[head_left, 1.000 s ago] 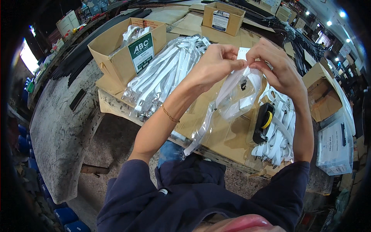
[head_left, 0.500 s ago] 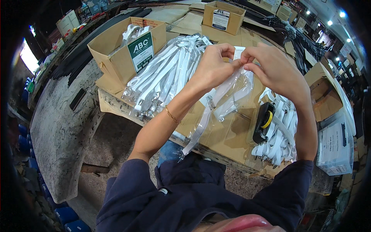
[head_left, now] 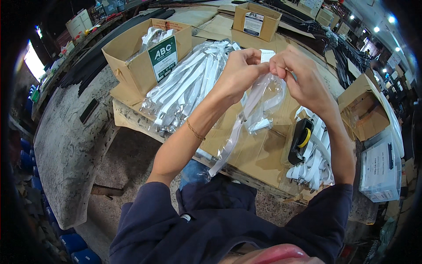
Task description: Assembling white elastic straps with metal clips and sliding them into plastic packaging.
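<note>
Both my hands are raised over the cardboard-covered table, pinching the top of a clear plastic bag (head_left: 273, 90) with a white strap (head_left: 233, 136) in it. The strap hangs down toward the table's front edge, and a metal buckle shows midway along it. A white card (head_left: 267, 55) sticks up between the hands. My left hand (head_left: 241, 72) is closed on the bag's left side. My right hand (head_left: 299, 75) pinches its upper right, the fingertips almost meeting those of the left. Just what lies between the fingertips is hidden.
Left of the bag lies a heap of bagged white straps (head_left: 189, 88), beside a cardboard box (head_left: 127, 75). To the right are loose white straps (head_left: 314, 160) and a black-and-yellow tape dispenser (head_left: 300, 141). Another box (head_left: 256, 22) stands at the back; a clear plastic bin (head_left: 379, 169) stands far right.
My right hand has shifted slightly left and curled more, its knuckles turned upward. The hanging bag has swung and bunched up a little beneath the hands. My left hand has barely moved.
</note>
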{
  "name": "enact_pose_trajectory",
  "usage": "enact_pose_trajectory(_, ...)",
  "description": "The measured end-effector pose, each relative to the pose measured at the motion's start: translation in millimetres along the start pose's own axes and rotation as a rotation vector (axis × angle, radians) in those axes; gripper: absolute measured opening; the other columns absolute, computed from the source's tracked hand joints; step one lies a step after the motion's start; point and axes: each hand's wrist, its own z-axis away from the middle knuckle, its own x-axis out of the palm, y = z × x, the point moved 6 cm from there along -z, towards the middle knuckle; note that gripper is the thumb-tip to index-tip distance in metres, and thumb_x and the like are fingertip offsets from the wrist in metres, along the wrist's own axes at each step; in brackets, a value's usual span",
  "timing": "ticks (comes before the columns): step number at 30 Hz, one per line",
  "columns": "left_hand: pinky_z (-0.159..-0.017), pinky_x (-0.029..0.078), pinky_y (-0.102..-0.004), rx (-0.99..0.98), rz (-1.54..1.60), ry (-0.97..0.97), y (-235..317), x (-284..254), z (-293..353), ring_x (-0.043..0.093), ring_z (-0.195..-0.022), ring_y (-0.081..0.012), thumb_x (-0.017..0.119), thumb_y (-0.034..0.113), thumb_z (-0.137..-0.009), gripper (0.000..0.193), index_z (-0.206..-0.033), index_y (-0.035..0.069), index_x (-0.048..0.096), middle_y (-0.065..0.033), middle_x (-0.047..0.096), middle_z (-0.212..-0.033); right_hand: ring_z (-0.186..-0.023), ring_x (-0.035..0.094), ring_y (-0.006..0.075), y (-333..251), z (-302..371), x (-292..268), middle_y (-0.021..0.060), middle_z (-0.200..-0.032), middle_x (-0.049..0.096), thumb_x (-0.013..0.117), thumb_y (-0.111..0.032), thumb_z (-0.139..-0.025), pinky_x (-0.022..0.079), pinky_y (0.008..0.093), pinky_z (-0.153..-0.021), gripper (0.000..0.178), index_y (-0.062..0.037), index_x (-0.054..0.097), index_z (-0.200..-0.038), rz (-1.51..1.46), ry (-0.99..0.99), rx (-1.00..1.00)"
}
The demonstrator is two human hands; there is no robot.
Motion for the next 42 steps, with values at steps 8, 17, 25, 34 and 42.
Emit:
enact_pose_trajectory(8,-0.068,0.049,-0.0272,-0.132,0.169,-0.172,-17.1,-7.3,-9.6,0.060,-0.076,-0.0110,0.062,0.007,-0.087,0.012,-0.096,0.000,0.060,-0.0045,0.061,-0.088,-0.075,0.048,0.0233,3.1,3.1,3.8,0.0058,-0.082,0.059,0.057,0.014,-0.066,0.041,0.0317,-0.064,0.022,-0.0025,0.044,-0.074,-0.142,0.076,-0.144)
enact_pose_trajectory(17,-0.055,0.038,-0.0190,-0.057,0.128,-0.318,-5.7,-5.3,-16.1,0.051,-0.062,-0.0036,0.064,0.008,-0.084,0.009,-0.089,0.002,0.061,0.0006,0.058,-0.075,-0.075,0.048,0.0221,10.4,6.9,3.5,0.0031,-0.084,0.063,0.063,0.012,-0.065,0.042,0.0294,-0.064,0.021,-0.0025,0.051,-0.075,-0.132,0.169,-0.143)
enact_pose_trajectory(25,-0.048,0.034,-0.0186,-0.087,0.017,-0.295,-11.9,-11.6,-16.4,0.046,-0.058,-0.0014,0.073,0.006,-0.076,0.018,-0.076,0.008,0.055,0.0066,0.052,-0.067,-0.075,0.047,0.0215,4.2,11.9,16.0,0.0018,-0.087,0.066,0.067,0.009,-0.066,0.043,0.0294,-0.066,0.019,-0.0036,0.056,-0.075,-0.053,0.158,-0.191)
enact_pose_trajectory(34,-0.052,0.039,-0.0192,-0.067,0.151,-0.319,-21.5,-14.2,-11.4,0.052,-0.062,-0.0033,0.070,0.008,-0.081,0.012,-0.081,0.006,0.059,0.0030,0.059,-0.072,-0.090,0.061,0.0188,25.0,25.8,23.9,0.0025,-0.087,0.063,0.074,-0.003,-0.075,0.048,0.0271,-0.073,0.044,-0.0063,0.055,-0.115,-0.248,0.452,0.444)
enact_pose_trajectory(42,-0.068,0.048,-0.0212,0.085,-0.064,-0.250,-7.3,-1.7,-6.0,0.060,-0.077,-0.0093,0.072,0.004,-0.078,0.026,-0.101,-0.002,0.063,-0.0061,0.065,-0.090,-0.079,0.060,0.0098,57.0,37.1,41.0,0.0053,-0.091,0.063,0.071,-0.005,-0.082,0.048,0.0213,-0.071,0.044,-0.0016,0.049,-0.121,-0.817,0.321,0.679)
